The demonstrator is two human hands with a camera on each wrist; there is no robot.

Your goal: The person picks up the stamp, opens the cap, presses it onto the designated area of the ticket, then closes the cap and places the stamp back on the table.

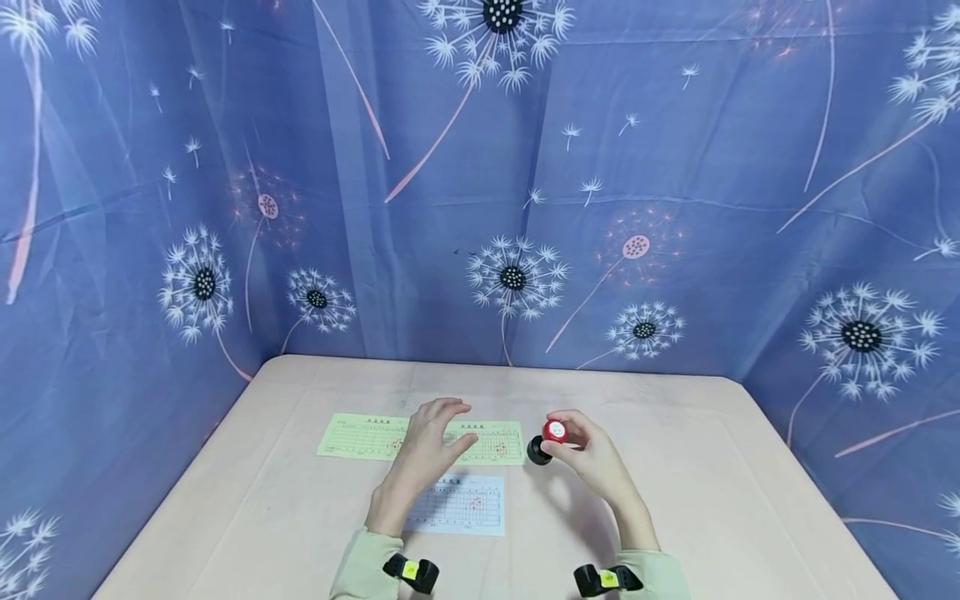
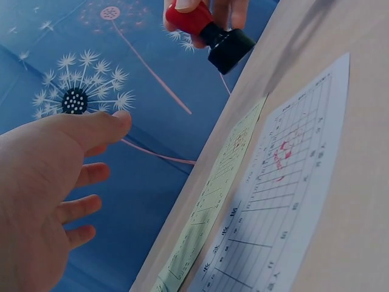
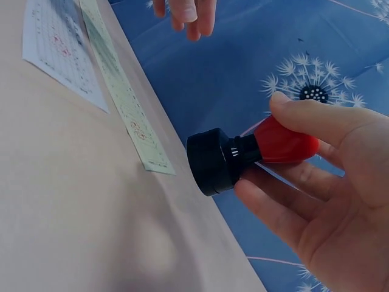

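Note:
My right hand (image 1: 592,458) holds a rubber stamp (image 3: 209,163) by its red handle, pinched between thumb and fingers. Its black base tilts toward the left and hangs above the table, just right of the green forms. Over the papers hovers my left hand (image 1: 429,446), fingers spread and relaxed, holding nothing. Beneath it lie green printed forms (image 1: 352,437) in a row, bearing red stamp marks; the hand hides part of them. Nearer to me is a bluish-white form (image 1: 491,521), also with a red mark, its left part covered by my left wrist.
The papers lie on a table (image 1: 697,475) with a pale pink cover. Behind it and along both sides hangs a blue curtain (image 1: 450,275) with a dandelion print. A dark wrist camera strap (image 1: 411,573) sits on each of my sleeves.

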